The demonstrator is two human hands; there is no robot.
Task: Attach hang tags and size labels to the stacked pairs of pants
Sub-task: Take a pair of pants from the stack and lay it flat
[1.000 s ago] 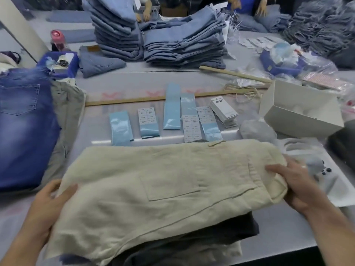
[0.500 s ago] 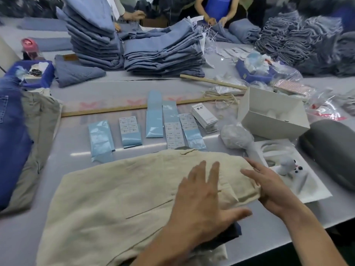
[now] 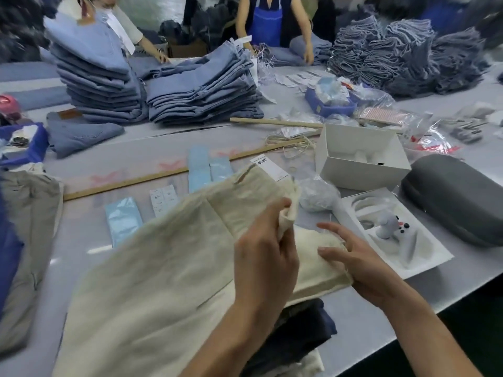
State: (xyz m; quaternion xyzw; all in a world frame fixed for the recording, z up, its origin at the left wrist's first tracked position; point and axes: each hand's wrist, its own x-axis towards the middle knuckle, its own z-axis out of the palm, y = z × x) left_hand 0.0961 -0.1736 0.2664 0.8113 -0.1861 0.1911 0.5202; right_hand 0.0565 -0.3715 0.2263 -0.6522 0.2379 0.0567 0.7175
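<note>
Fingers (image 3: 283,213) of the left hand (image 3: 265,248) curl tight around a bunched-up edge of the cream pants (image 3: 168,268) and lift it off the pile. Fingers (image 3: 330,253) of the right hand (image 3: 362,263) are spread and mostly straight, and they press down flat on the cream cloth lying just under the lifted part.

These pants lie on top of a small stack at the near edge of the gray bench (image 3: 353,317). Their long side runs from the near left up to the far right, and the top end with the waist points to the far right, where both hands are. Most of the cloth spreads out to the left of the hands. A dark pair of pants (image 3: 307,330) peeks out from under the cream pair.

Past the lifted edge, a white tag (image 3: 269,167) shows on the bench, and light blue label packets (image 3: 122,221) lie in a row to the left. A white box (image 3: 362,161) sits open to the right, with a white tray (image 3: 394,235) near it and a gray case (image 3: 457,202) beside that. A long wooden stick (image 3: 128,183) lies across the bench. Farther away stand tall piles of blue jeans (image 3: 201,99), with two people behind them.
</note>
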